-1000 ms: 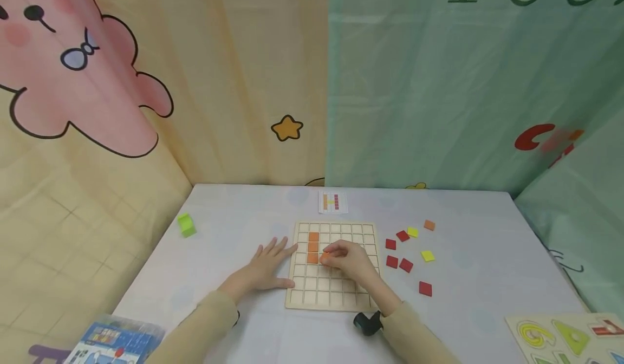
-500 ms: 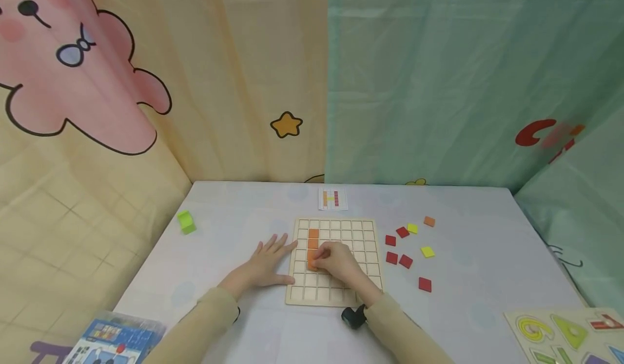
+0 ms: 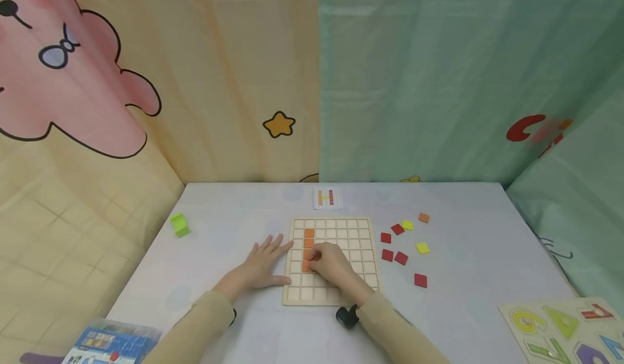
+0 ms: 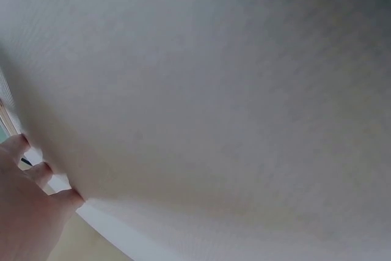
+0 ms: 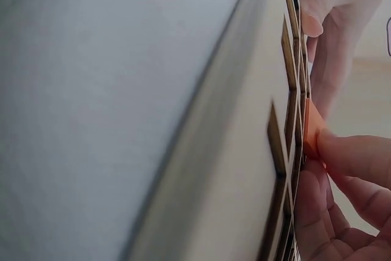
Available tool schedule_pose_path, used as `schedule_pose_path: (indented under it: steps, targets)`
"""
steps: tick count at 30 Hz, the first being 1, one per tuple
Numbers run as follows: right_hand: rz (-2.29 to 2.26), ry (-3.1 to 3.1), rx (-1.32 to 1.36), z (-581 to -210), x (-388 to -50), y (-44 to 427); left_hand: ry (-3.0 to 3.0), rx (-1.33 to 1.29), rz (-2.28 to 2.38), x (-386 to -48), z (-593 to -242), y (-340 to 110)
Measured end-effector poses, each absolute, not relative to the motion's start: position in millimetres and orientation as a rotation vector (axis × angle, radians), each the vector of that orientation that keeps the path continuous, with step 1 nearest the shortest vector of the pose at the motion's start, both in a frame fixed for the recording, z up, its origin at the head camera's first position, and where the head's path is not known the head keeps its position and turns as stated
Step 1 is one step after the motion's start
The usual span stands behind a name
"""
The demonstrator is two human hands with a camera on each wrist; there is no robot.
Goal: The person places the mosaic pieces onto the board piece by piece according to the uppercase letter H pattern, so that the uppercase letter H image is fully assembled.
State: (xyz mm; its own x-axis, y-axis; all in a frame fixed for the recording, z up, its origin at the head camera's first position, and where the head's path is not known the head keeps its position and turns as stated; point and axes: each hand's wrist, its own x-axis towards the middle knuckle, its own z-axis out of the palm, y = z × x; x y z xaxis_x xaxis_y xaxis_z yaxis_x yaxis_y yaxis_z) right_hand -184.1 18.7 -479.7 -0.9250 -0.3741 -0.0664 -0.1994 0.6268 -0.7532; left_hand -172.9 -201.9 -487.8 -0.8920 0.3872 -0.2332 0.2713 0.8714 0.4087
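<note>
A wooden grid board (image 3: pixel 347 245) lies on the white table. Orange square tiles (image 3: pixel 309 238) stand in a column in its second column of cells from the left. My right hand (image 3: pixel 332 266) is over the board and pinches the lowest orange tile (image 5: pixel 313 128) at its cell; in the right wrist view the tile is slightly tilted between thumb and fingers. My left hand (image 3: pixel 260 265) rests spread on the table, with fingertip and thumb at the board's left edge. The left wrist view shows mostly white table and a few fingers (image 4: pixel 36 178).
Right of the board lie several red tiles (image 3: pixel 401 258), two yellow tiles (image 3: pixel 422 248) and an orange tile (image 3: pixel 423 218). Behind it is a printed card (image 3: pixel 327 197). Green blocks (image 3: pixel 180 225) sit far left, a blue package (image 3: pixel 112 345) front left, a shape puzzle (image 3: pixel 560 329) front right.
My right hand has moved left and slightly toward me, bringing the orange tile to the cell below the other three. The left hand has stayed at the board's edge.
</note>
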Motion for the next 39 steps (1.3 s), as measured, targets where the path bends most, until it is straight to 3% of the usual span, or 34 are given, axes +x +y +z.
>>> schedule_pose_path:
  steps: [21, 39]
  targets:
    - [-1.198, 2.595, -0.524, -473, -189, 36, 2.74, 0.489, 0.562, -178, -487, -202]
    - [-1.235, 2.853, 0.084, -454, -258, 231, 2.754, 0.473, 0.564, -172, -487, -201]
